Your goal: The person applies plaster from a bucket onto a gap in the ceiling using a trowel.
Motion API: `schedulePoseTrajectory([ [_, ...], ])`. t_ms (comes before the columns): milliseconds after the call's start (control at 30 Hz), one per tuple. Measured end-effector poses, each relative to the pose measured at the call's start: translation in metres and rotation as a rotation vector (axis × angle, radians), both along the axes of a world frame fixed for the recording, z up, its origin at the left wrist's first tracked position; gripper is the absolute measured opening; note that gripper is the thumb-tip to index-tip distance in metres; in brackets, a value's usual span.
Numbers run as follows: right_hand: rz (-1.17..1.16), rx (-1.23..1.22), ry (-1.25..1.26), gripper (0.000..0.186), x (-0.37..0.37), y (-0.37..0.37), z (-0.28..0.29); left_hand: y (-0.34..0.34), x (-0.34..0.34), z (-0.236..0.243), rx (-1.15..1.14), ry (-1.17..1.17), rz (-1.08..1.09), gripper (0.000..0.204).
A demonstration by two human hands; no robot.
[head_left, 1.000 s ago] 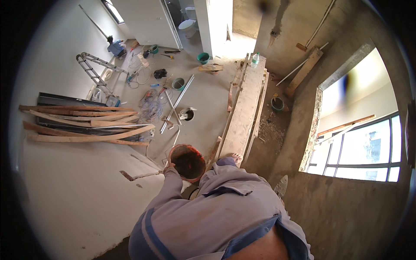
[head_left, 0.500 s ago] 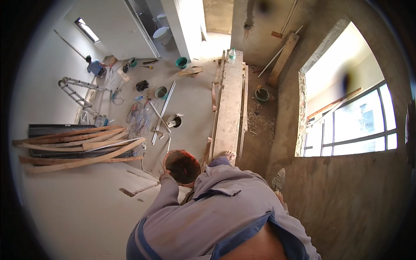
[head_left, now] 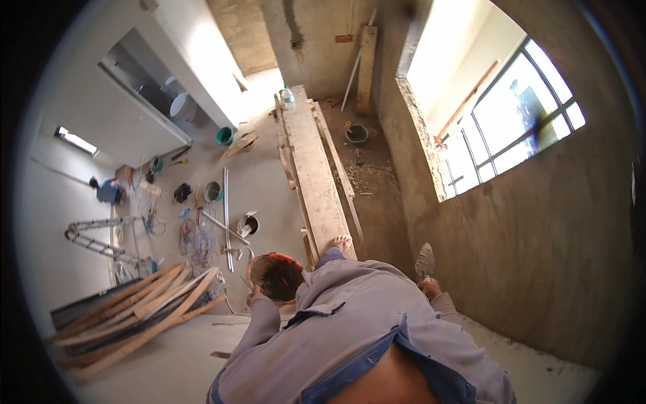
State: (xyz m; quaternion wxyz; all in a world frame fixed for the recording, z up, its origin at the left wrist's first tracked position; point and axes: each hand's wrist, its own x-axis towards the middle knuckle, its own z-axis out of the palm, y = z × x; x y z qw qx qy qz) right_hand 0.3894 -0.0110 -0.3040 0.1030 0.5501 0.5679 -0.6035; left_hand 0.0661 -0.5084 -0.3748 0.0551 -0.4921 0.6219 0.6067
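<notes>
My left hand (head_left: 254, 293) grips an orange bucket (head_left: 277, 275) with dark, wet-looking contents, at the lower middle beside my clothed body. My right hand (head_left: 431, 288) is closed on the handle of a trowel (head_left: 424, 261), its pale, smeared blade pointing up in front of the plastered wall (head_left: 511, 269). My bare foot (head_left: 340, 242) rests on a long wooden plank (head_left: 313, 172) that runs away from me. A clear bottle (head_left: 288, 97) stands at the plank's far end.
A person in blue (head_left: 109, 190) is low at the left, near a ladder (head_left: 91, 232). Bent boards (head_left: 148, 306), cables (head_left: 198, 246), pipes (head_left: 226, 209) and several buckets (head_left: 225, 135) lie about the floor. Right are a dark bucket (head_left: 356, 133) and window (head_left: 491, 128); beyond are doorways (head_left: 145, 77).
My view has turned rightward, so the plank, window and room have shifted left and tilted. My right hand with the trowel has come into fuller view; my left hand still holds the bucket.
</notes>
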Motion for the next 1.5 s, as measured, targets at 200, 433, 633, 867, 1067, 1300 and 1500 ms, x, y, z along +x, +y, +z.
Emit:
schedulePoseTrajectory([
  [200,-0.303,-0.194,0.022,0.014,0.007,-0.016,0.006,0.059,-0.053,0.055,-0.624,0.025,-0.693,0.047],
  [433,-0.082,0.088,0.253,0.029,-0.03,-0.046,0.127,0.137,-0.149,0.096,-0.67,0.406,-1.06,0.062],
  [633,0.598,0.78,0.428,0.035,-0.092,-0.058,0.247,0.232,-0.167,0.241,-0.488,0.991,-1.397,0.055],
  [867,0.754,1.029,0.097,0.024,-0.157,-0.049,0.315,0.353,-0.149,0.324,0.196,0.945,-1.63,0.041],
  [1067,0.725,1.358,0.02,0.024,-0.172,-0.048,0.314,0.403,-0.1,0.383,0.35,1.02,-1.845,0.033],
  [1300,0.864,1.307,-0.08,0.024,-0.133,-0.045,0.324,0.436,-0.108,0.384,0.304,1.055,-1.91,0.032],
  [1500,0.565,1.424,-0.065,0.036,-0.132,-0.029,0.345,0.458,-0.083,0.396,0.496,0.948,-1.944,0.035],
])
